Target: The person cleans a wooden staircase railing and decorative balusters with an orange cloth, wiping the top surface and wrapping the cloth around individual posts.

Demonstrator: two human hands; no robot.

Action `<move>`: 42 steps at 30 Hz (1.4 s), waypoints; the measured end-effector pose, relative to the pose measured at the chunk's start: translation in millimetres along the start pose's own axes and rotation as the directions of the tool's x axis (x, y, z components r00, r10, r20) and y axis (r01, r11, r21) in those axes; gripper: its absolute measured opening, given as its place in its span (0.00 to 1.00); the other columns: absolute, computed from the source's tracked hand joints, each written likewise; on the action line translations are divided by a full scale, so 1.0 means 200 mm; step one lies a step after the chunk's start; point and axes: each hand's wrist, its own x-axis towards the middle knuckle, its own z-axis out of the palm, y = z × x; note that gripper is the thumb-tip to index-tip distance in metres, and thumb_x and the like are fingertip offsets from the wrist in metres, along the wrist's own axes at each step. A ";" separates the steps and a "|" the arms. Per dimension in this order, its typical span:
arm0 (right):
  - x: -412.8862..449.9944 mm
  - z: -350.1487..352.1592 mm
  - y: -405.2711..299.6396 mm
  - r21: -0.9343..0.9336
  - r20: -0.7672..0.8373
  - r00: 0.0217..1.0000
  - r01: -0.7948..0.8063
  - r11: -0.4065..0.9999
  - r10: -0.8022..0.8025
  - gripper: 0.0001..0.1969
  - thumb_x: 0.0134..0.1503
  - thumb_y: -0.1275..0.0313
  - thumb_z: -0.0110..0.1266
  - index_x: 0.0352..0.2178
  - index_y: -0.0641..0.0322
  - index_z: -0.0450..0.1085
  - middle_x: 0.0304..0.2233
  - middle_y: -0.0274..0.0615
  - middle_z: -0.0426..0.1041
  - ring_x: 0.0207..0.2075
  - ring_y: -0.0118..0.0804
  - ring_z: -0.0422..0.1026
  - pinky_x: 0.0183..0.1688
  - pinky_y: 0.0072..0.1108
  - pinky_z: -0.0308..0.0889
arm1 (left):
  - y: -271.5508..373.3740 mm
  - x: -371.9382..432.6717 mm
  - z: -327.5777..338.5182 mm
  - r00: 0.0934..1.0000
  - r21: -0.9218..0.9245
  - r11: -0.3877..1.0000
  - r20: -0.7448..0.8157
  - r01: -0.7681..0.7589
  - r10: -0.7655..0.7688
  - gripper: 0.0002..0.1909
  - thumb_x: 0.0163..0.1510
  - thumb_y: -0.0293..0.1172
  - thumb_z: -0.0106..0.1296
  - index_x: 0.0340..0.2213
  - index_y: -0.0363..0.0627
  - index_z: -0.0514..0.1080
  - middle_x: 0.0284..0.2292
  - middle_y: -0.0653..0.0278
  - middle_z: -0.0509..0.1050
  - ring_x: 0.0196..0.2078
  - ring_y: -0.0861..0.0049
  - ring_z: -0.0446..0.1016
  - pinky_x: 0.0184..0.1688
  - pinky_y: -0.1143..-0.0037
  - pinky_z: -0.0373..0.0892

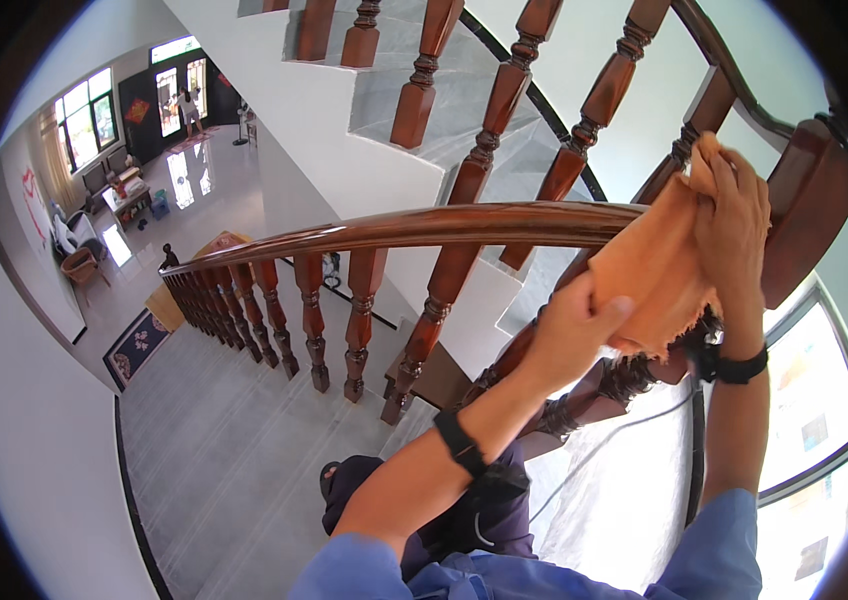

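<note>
An orange cloth (653, 259) with a frayed lower edge is spread between my two hands over the upper end of the wooden handrail (424, 227). My left hand (574, 326) pinches its lower left part, thumb on top. Higher up, my right hand (735, 214) grips the cloth's upper right side, with a bunched corner sticking up by the fingers. Right beside that hand stands a thick dark wooden newel post (814, 202). The cloth hides the stretch of rail beneath it, so I cannot tell how firmly it touches the wood.
Turned wooden balusters (360, 322) line the grey stone stairs (229, 450) descending to the left. Another flight (394, 112) rises behind the rail. A grey cable (604, 442) runs near my legs. A bright window (806, 405) is at right. Far below, a person (188, 112) stands near a doorway.
</note>
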 end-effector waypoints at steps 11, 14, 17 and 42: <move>0.09 0.13 -0.29 0.211 0.818 0.567 -0.141 0.967 -0.096 0.19 0.60 0.53 0.51 0.41 0.56 0.73 0.35 0.48 0.78 0.39 0.53 0.77 0.43 0.41 0.69 | 0.01 0.09 -0.40 0.803 0.284 0.925 -0.472 -0.253 0.364 0.17 0.61 0.28 0.55 0.49 0.30 0.69 0.43 0.59 0.77 0.40 0.80 0.76 0.44 0.78 0.73; 0.11 0.28 -0.62 0.360 0.789 0.555 -0.070 0.930 -0.264 0.22 0.57 0.50 0.54 0.43 0.54 0.74 0.36 0.46 0.79 0.40 0.52 0.78 0.42 0.39 0.71 | -0.02 0.07 -0.78 0.663 0.461 0.867 -0.592 -0.188 0.458 0.19 0.61 0.27 0.55 0.51 0.31 0.66 0.43 0.57 0.76 0.42 0.78 0.76 0.44 0.78 0.72; 0.08 0.49 -0.93 0.406 0.777 0.561 -0.103 0.908 -0.283 0.25 0.53 0.45 0.53 0.40 0.52 0.77 0.36 0.46 0.80 0.39 0.49 0.80 0.43 0.39 0.73 | 0.06 0.01 -0.99 0.552 0.569 0.822 -0.687 0.006 0.472 0.20 0.60 0.28 0.56 0.51 0.32 0.66 0.44 0.58 0.75 0.44 0.77 0.74 0.47 0.76 0.71; -0.05 0.49 -0.93 0.418 0.473 0.831 0.082 0.905 -0.294 0.20 0.52 0.52 0.59 0.33 0.57 0.69 0.26 0.44 0.74 0.28 0.48 0.77 0.30 0.38 0.72 | 0.23 0.08 -0.89 0.760 0.979 0.164 -0.012 -0.124 0.650 0.24 0.58 0.27 0.48 0.57 0.38 0.66 0.55 0.49 0.70 0.60 0.49 0.65 0.65 0.59 0.57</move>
